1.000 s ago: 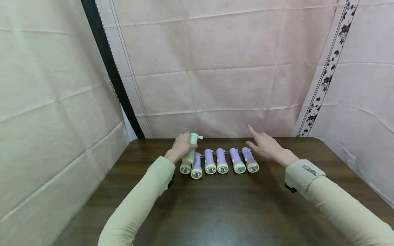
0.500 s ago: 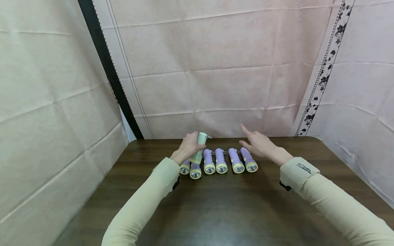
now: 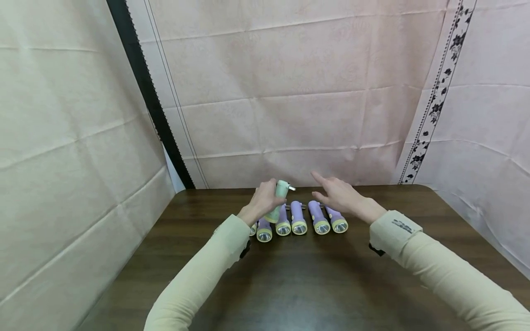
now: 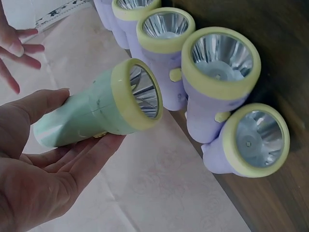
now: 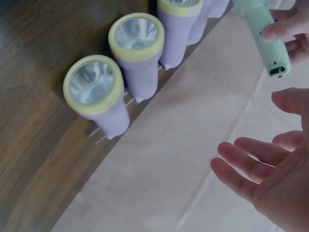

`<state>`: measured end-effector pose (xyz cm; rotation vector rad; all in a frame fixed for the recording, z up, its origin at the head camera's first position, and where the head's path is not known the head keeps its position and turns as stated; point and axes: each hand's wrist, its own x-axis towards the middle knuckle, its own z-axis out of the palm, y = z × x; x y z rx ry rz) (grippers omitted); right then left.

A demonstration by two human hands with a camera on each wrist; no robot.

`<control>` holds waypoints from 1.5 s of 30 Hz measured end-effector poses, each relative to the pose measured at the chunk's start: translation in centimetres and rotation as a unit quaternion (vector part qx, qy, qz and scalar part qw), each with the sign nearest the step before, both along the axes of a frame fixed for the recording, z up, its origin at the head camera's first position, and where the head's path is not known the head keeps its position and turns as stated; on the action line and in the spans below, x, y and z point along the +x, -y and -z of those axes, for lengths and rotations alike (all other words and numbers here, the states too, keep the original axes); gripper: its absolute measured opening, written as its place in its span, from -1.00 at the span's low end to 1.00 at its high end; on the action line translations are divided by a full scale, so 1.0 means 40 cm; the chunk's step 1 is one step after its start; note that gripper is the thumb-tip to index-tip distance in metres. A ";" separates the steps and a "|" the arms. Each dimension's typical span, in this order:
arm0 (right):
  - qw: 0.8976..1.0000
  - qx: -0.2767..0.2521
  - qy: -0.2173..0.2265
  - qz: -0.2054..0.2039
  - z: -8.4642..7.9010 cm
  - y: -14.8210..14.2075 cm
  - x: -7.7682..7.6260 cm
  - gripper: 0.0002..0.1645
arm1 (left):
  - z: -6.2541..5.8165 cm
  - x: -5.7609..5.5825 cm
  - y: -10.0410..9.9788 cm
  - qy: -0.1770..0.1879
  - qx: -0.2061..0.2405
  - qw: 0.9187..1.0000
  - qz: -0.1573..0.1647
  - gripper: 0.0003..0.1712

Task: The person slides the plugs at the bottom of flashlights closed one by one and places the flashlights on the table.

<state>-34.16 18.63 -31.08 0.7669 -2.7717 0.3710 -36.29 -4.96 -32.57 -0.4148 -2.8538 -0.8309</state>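
Note:
My left hand (image 3: 263,198) grips a green flashlight (image 4: 79,118) with a yellow rim, thumb on one side and fingers on the other. It is raised over the left part of a row of purple flashlights (image 3: 297,212); its lens end tilts down and metal prongs stick out near its tail. Several purple flashlights lie with their yellow-rimmed lenses toward me, the leftmost partly hidden by the left hand. My right hand (image 3: 341,195) hovers behind the right end of the row, fingers spread, holding nothing. In the right wrist view its fingers (image 5: 241,162) point toward the row, apart from the green flashlight.
The flashlights lie near the far edge of a dark brown wooden table (image 3: 310,280). A pale cloth (image 3: 290,92) hangs behind it, and more cloth (image 3: 83,161) hangs at both sides. Thin metal prongs (image 5: 99,135) show beside the end purple flashlight.
My left hand has carried the green flashlight rightward from over the leftmost purple flashlights. My right hand has moved left toward it, fingers still spread.

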 end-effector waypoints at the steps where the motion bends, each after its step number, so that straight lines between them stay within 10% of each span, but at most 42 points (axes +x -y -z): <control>1: 1.000 0.001 -0.004 -0.003 0.000 0.005 0.002 -0.17 | 0.000 0.002 -0.003 -0.002 -0.001 1.000 0.001 -0.46; 45: 0.994 -0.038 -0.066 -0.082 0.021 0.065 0.025 -0.22 | 0.006 0.032 -0.045 -0.066 0.039 0.997 0.025 -0.49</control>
